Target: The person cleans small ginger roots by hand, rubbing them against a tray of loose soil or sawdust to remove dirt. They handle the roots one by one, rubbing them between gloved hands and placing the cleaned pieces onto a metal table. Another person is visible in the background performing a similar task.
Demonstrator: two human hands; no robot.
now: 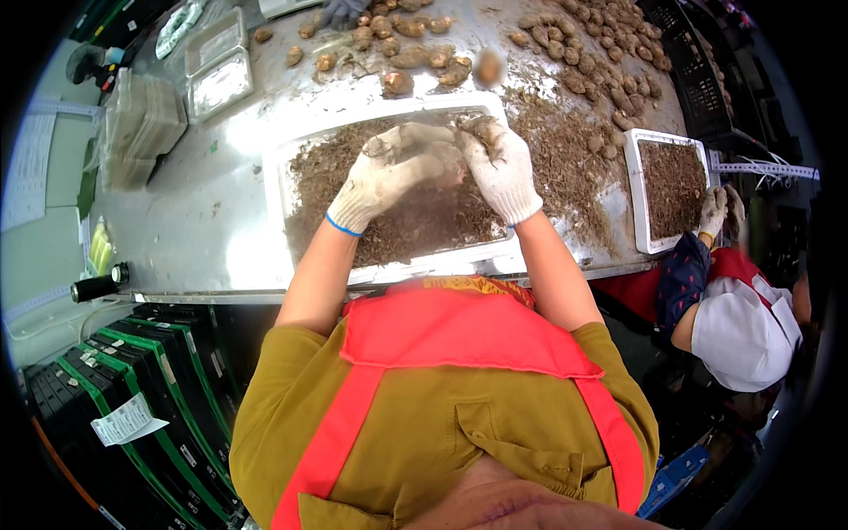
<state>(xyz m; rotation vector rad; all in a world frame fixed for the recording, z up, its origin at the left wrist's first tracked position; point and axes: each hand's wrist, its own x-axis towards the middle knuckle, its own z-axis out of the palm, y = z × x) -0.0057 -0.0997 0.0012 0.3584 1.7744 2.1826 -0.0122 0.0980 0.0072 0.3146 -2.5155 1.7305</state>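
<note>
My left hand [401, 162], in a soiled white knit glove with a blue cuff edge, is curled above a white foam tray [498, 106]. My right hand [501, 162], gloved likewise, faces it with the fingertips close by. A brown fibrous lump [487, 134], apparently a small taro corm, shows at the right thumb and fingers, partly hidden. Motion blur between the hands hides whether the left one holds anything. Loose brown root fibres and soil [404, 232] fill the tray below. Beyond its far rim lie several taro corms [411, 56] with pinkish ends.
Smaller corms [596, 46] are heaped at the far right. Clear plastic trays [142, 126] stand stacked at left on the metal table [192, 225]. A co-worker's gloved hands [719, 209] are beside another debris-filled foam tray [639, 192]. Black-and-green crates [146, 371] stand below left.
</note>
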